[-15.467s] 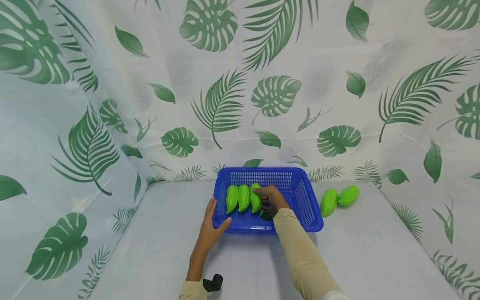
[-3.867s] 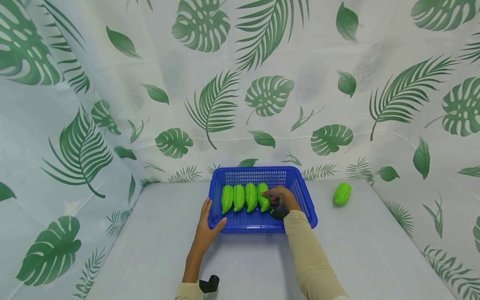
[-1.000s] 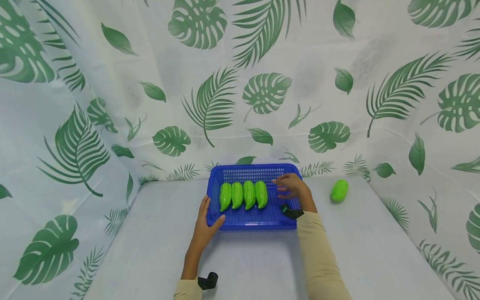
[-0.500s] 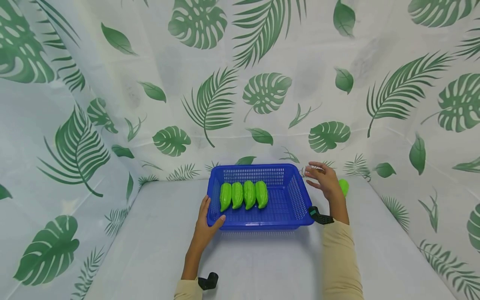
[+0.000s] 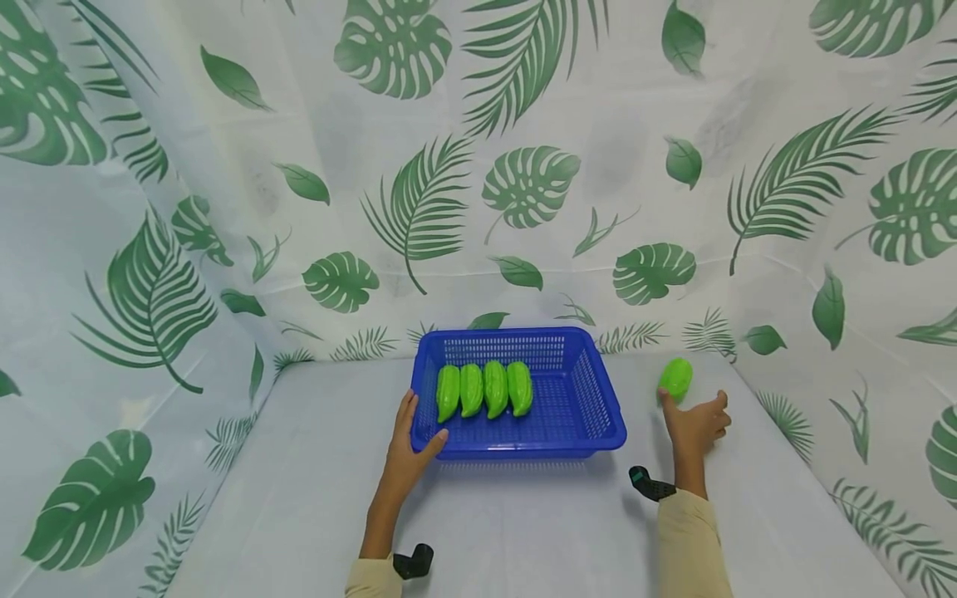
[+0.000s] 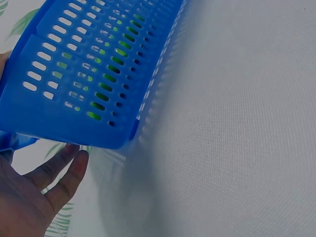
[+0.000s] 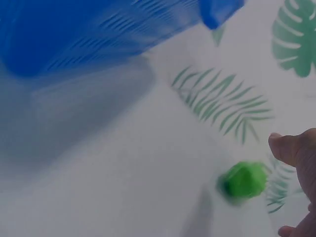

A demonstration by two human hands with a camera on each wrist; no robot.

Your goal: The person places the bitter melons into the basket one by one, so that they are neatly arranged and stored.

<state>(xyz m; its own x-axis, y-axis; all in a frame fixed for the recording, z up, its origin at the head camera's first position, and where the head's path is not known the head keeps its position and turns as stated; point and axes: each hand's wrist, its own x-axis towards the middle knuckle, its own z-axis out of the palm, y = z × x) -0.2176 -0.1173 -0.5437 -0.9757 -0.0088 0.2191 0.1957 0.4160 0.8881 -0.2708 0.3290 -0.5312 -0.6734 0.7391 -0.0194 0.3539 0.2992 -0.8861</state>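
In the head view my left hand (image 5: 407, 453) rests at the near left corner of a blue plastic basket (image 5: 516, 453), its thumb on the front rim and its straight fingers along the left side. Several glossy, ridged green fruit-like pieces (image 5: 496, 390), each tapering to a tip, lie in a row inside, towards the left. My right hand (image 5: 694, 425) is right of the basket, fingers spread and holding nothing. Its thumb tip is right at the near end of a single green piece (image 5: 677, 378) lying on the table. In the right wrist view this green piece (image 7: 244, 180) is blurred.
A white tabletop (image 5: 508, 531) lies under everything. White sheets with a green leaf print (image 5: 531, 187) stand behind and at both sides, the rear one close behind the basket. The right part of the basket floor (image 5: 561, 403) is bare.
Over the last second my right hand has left the basket, swinging right and then nearer to me, beside the lone piece. Earlier it placed two more pieces in the row. My left hand has stayed put.
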